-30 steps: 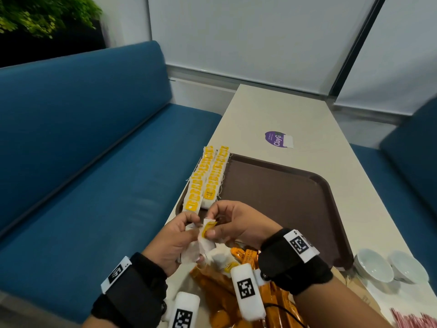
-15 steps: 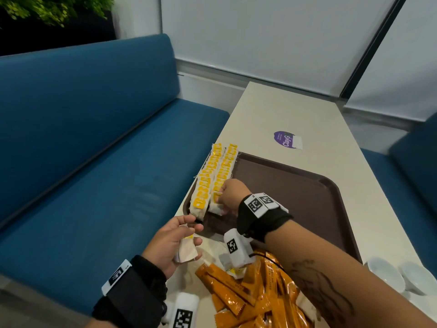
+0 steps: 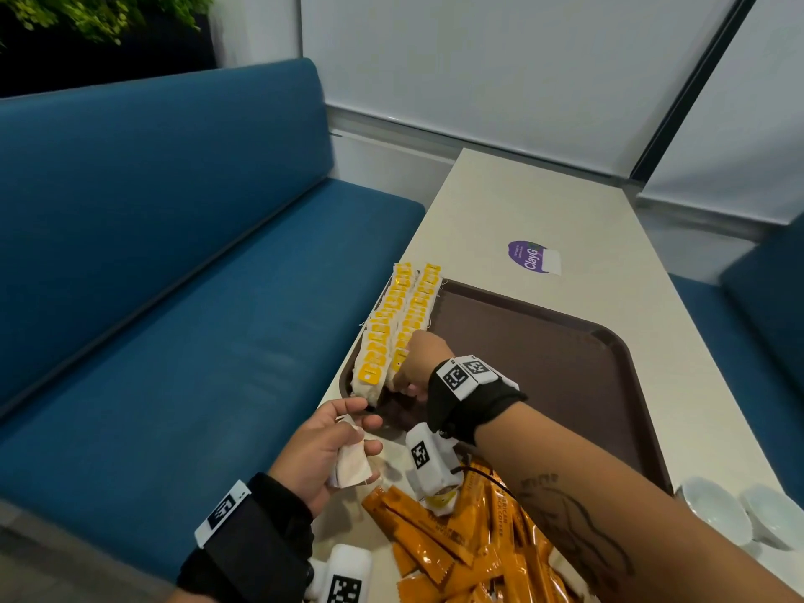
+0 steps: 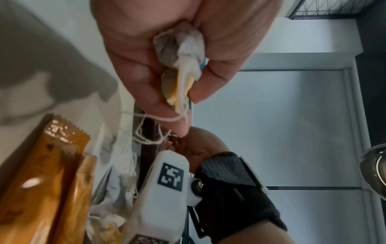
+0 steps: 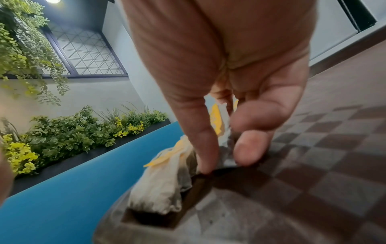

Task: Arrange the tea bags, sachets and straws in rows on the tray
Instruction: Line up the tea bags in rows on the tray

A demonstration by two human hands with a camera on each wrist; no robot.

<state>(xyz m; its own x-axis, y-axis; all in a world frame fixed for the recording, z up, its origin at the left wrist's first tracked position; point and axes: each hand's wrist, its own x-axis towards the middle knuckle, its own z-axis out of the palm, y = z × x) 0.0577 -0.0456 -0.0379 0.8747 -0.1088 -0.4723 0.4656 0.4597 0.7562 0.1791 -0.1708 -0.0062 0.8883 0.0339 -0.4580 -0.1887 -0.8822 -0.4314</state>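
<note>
While two tea-bag rows (image 3: 398, 317) fill the tray (image 3: 565, 363), both hands' grips pinch bags.

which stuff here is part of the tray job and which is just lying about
Part of the job:
brown tray
tea bag rows
tea bags in left hand
orange coffee sachets

Just lying about:
white bowls
purple sticker
blue sofa

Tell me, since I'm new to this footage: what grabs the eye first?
Two rows of yellow-tagged tea bags run along the left edge of the brown tray. The right hand sets a bag at the near end of the right row, while the left hand holds more tea bags beside the tray's near corner. A heap of orange sachets lies on the table, nearer than the tray.
</note>
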